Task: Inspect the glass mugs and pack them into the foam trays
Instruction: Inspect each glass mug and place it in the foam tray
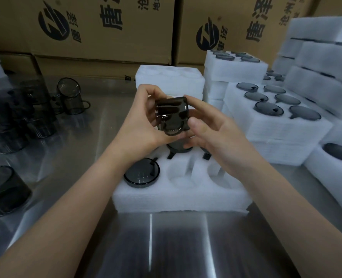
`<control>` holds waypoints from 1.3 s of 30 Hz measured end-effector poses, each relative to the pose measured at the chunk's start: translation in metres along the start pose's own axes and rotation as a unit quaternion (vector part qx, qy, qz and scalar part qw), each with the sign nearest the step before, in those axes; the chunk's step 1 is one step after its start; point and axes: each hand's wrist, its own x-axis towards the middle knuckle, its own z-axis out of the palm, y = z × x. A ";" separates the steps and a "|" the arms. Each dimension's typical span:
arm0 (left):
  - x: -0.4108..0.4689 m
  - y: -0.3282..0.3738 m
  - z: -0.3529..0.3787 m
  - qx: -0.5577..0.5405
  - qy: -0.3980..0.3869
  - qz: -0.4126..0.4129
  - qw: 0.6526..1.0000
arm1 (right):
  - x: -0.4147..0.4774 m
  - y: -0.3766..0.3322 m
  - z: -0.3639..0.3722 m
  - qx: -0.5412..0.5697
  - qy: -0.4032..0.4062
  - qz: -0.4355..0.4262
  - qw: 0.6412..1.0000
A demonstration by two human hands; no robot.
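Left hand (pixel 144 119): curled round the left end of the mug, thumb on the near side, fingers over the far side.
Right hand (pixel 212 129): gripping the right end, thumb on the near side, fingers behind.
Mug (pixel 171 112): dark smoked glass, tipped on its side, held in the air between both hands, handle toward the camera, above the tray's far row.
Tray (pixel 166 199): white foam, on the table under the hands; 3 near pockets, 2 bare; far row mostly hidden, some dark glass showing.
Packed mug (pixel 141 173): in the near-left pocket.
Loose mugs (pixel 72 97): grouped on the table, far left.
Full trays (pixel 286 125): stacked at right, mugs in the pockets.
Boxes (pixel 106 27): printed cardboard, along the back.
Table (pixel 166 247): shiny steel.
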 end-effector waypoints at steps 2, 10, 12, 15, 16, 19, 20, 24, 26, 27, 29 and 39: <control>0.001 -0.001 0.000 0.034 -0.017 -0.004 0.999 | -0.001 0.001 0.001 0.009 0.013 -0.012 1.000; 0.001 0.004 0.003 0.114 -0.081 0.022 0.990 | -0.004 -0.001 0.009 -0.043 0.108 -0.049 0.992; 0.001 0.005 0.004 0.124 -0.095 0.022 0.988 | -0.004 -0.001 0.009 -0.055 0.131 -0.044 0.989; 0.001 0.004 0.004 0.125 -0.108 0.018 0.986 | -0.002 0.000 0.008 -0.042 0.150 -0.035 0.987; 0.001 0.004 0.004 0.123 -0.108 0.017 0.986 | -0.002 0.000 0.007 -0.025 0.150 -0.032 0.988; 0.001 0.003 0.004 0.107 -0.098 0.001 0.989 | -0.001 -0.001 0.005 0.048 0.127 -0.017 0.991; 0.002 0.003 0.004 0.097 -0.091 -0.007 0.991 | -0.001 -0.002 0.004 0.077 0.111 -0.007 0.991; 0.001 0.004 0.005 0.052 -0.056 -0.023 0.997 | 0.000 -0.002 0.000 0.169 0.042 0.031 0.984; 0.001 0.004 0.005 0.036 -0.054 -0.031 0.997 | 0.000 -0.002 -0.001 0.187 0.015 0.038 0.982; 0.000 0.004 0.005 0.031 -0.057 -0.036 0.997 | 0.000 -0.002 -0.001 0.195 0.004 0.040 0.980; 0.000 0.005 0.005 0.026 -0.066 -0.044 0.997 | 0.001 -0.001 -0.003 0.199 -0.002 0.045 0.979; 0.000 0.007 0.007 0.123 -0.115 -0.032 0.985 | 0.001 0.004 0.005 0.045 0.118 0.019 0.992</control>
